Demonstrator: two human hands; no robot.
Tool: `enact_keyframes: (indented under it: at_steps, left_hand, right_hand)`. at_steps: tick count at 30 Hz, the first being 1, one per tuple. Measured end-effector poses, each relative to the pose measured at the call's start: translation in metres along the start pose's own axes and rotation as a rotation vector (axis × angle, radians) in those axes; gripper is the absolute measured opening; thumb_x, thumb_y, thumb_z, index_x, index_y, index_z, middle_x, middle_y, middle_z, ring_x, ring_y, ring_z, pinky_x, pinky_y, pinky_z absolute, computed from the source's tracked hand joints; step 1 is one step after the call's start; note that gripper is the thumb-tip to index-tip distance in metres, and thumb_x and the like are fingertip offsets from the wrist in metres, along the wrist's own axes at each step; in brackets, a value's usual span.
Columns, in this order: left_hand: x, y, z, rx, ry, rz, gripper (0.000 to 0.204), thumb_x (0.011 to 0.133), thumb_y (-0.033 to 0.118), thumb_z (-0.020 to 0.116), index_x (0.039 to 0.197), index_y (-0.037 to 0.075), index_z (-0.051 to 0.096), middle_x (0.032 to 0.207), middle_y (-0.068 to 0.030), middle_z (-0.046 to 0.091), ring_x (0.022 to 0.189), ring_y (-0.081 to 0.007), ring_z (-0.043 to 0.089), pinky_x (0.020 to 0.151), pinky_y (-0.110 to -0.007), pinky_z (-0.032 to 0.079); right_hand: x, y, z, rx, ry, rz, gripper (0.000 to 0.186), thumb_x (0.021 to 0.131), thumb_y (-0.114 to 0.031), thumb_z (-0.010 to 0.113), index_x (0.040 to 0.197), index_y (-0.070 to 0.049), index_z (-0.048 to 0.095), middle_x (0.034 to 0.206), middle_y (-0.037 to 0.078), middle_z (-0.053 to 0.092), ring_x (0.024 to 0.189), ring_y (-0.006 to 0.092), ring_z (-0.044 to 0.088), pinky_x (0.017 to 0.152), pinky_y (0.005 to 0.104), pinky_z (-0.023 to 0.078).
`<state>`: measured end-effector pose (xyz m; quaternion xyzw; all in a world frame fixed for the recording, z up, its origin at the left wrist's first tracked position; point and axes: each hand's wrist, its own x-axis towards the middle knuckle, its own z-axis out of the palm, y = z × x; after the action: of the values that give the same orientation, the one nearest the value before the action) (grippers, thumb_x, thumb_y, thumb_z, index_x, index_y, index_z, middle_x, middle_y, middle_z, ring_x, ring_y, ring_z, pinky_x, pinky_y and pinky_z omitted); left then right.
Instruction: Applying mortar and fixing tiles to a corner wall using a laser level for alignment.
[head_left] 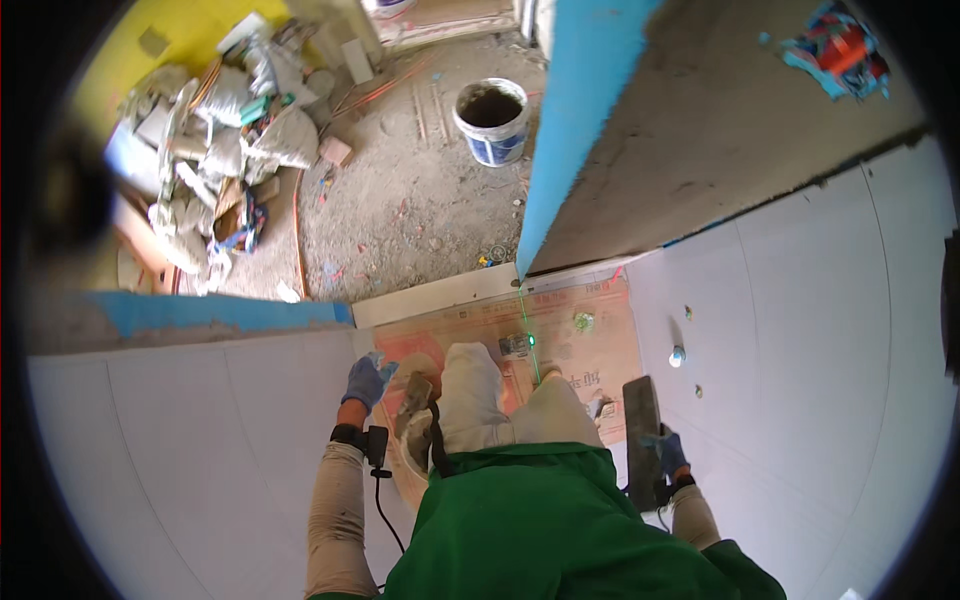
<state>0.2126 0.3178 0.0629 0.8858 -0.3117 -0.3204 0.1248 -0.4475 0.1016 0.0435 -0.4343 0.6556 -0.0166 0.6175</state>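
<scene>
My left hand (370, 381), in a blue glove, is held out beside my left leg with its fingers apart and nothing visible in it. Just to its right stands a pale bucket (414, 458), partly hidden by my leg, with a greyish tool (412, 398) at its mouth. On my right side, my gloved right hand (669, 451) is closed around the handle of a long, dark grey plastering float (642, 425). The float's blade stands close to the right white-tiled wall; whether it touches cannot be made out.
A small laser level (514, 346) casts a green line across the printed floor covering (600, 335). White-tiled walls rise on both sides. Beyond the threshold (440, 299) stand a white-and-blue bucket (491, 125) and a heap of rubble sacks (225, 110). Pipe stubs (677, 356) jut from the right wall.
</scene>
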Motion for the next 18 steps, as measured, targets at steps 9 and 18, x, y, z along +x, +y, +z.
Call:
enact_keyframes:
  at_steps: [9, 18]
  left_hand:
    - [0.214, 0.059, -0.063, 0.056, -0.159, 0.313, 0.062, 0.085, 0.034, 0.078, 0.129, -0.006, 0.062, 0.125, -0.0255, 0.067, 0.115, -0.0353, 0.067, 0.099, -0.041, 0.052]
    - [0.416, 0.099, -0.098, 0.332, -0.436, 0.513, 0.068, 0.079, 0.037, 0.084, 0.128, -0.005, 0.063, 0.12, -0.0242, 0.07, 0.111, -0.0335, 0.069, 0.095, -0.039, 0.053]
  right_hand:
    - [-0.006, -0.083, 0.07, 0.658, 0.186, -0.178, 0.046, 0.089, -0.009, 0.066, 0.133, 0.002, 0.06, 0.115, 0.011, 0.07, 0.093, 0.0187, 0.069, 0.082, 0.0326, 0.059]
    - [-0.039, -0.196, 0.201, 1.052, 0.575, -0.345, 0.056, 0.09, -0.019, 0.067, 0.14, 0.003, 0.053, 0.119, 0.012, 0.068, 0.098, 0.0224, 0.069, 0.085, 0.0354, 0.059]
